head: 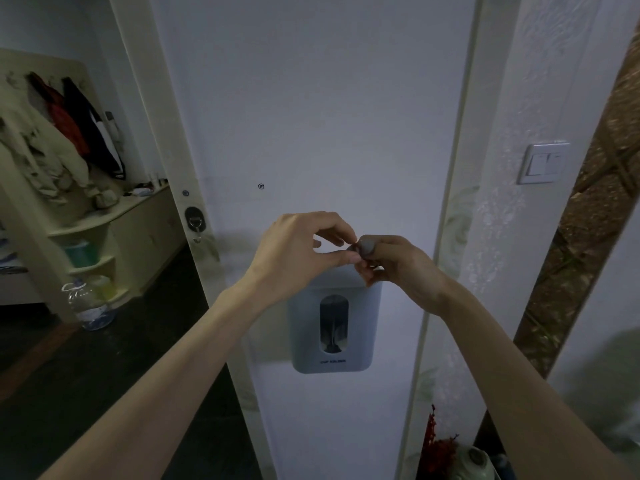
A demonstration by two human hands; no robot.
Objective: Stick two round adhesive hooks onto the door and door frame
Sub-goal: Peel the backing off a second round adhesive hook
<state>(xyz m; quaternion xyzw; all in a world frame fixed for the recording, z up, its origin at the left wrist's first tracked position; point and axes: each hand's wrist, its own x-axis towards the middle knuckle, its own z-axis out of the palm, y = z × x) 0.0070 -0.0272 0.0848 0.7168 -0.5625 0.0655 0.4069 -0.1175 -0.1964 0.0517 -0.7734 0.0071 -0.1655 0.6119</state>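
Holding the second round hook (363, 247) tight in your right hand (398, 268), you pinch its backing film with your left hand (298, 254), out in front of the door (329, 116). One hook (195, 219) already sits on the frame. Touching the glue could make it weak.

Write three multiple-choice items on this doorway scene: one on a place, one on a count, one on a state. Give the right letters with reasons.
1. Where is the black round hook already stuck?
A. on the white strip left of the door panel
B. on the light switch
C. on the cup holder

2. How many rockers does the light switch show?
A. one
B. two
C. four

3. What are the hands doing?
A. pressing flat on the door
B. hanging apart
C. both pinching a small dark round piece

Key: 1 A, it sits on that strip. 2 B, two rockers side by side. 3 C, left hand and right hand meet at the piece above the cup holder.
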